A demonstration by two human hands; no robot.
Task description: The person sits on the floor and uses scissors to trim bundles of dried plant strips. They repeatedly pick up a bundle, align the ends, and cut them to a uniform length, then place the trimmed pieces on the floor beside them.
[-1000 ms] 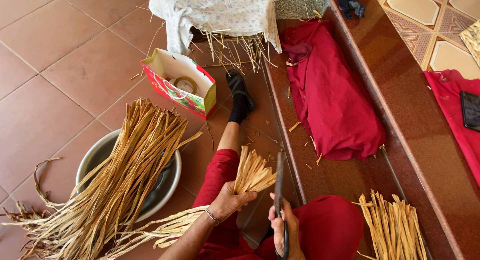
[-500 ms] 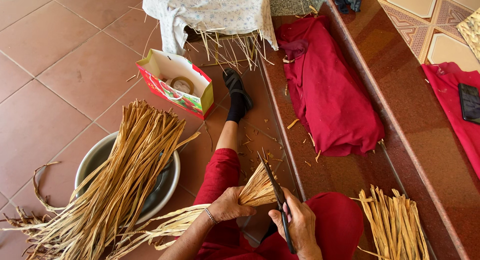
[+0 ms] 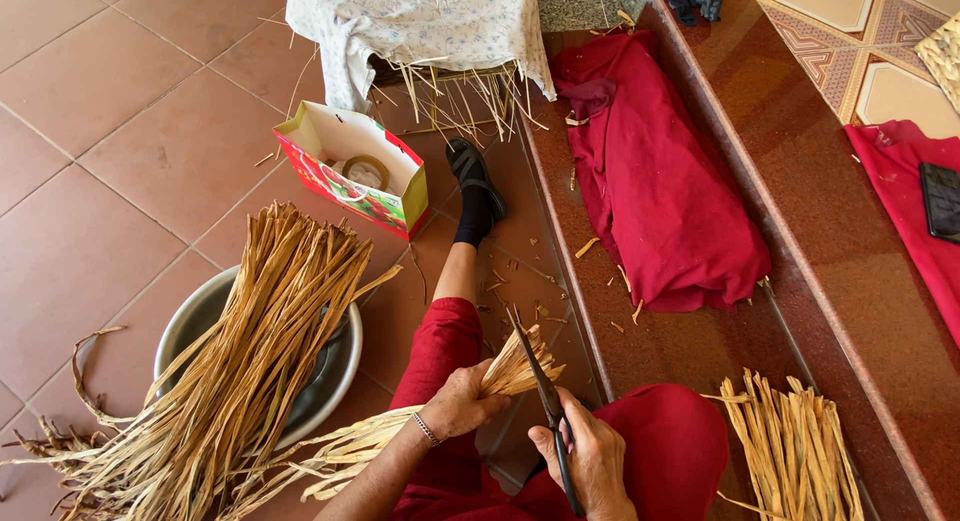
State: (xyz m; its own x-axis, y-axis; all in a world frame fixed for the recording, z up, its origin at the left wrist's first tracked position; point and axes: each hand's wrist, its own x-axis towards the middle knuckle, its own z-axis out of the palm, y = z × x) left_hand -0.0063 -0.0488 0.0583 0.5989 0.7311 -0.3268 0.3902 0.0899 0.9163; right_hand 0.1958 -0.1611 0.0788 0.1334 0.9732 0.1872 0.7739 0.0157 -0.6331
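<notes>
The floor (image 3: 110,171) is made of reddish-brown tiles. On it stands a metal basin (image 3: 325,376) with a big bundle of dry straw strips (image 3: 250,361) lying across it, and beyond it a small red paper bag (image 3: 350,176) stands open. Beside the floor runs a polished dark red stone step (image 3: 690,351). On the step lie a folded red cloth (image 3: 670,191), a pile of cut straw pieces (image 3: 795,446) and small scraps (image 3: 590,246).

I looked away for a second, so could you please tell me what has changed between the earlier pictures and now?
The right hand has swung the scissors from upright beside the straw bundle to lie slanted across its fanned ends, blades at the tips. The left hand keeps its grip on the bundle, which now sits slightly lower. The basin of long strips, the gift bag and the red cloth stayed put.
</notes>
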